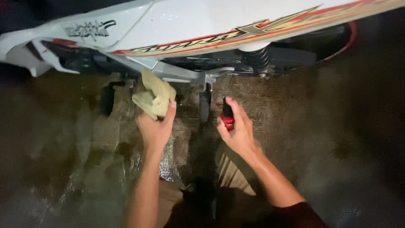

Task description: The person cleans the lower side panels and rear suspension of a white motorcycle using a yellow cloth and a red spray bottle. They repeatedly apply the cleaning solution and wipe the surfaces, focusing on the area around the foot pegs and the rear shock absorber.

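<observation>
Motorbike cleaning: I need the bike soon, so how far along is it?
Done: the floor is wet, and the white panel looks clean. In hand: the left hand holds a cloth by the footpeg; the right hand grips a spray bottle. Left: probably the dark underside parts.

White motorcycle body panel (185, 25), black rear shock spring (259, 59), grey footpeg bracket (198, 78), wet dark floor (337, 139).
</observation>
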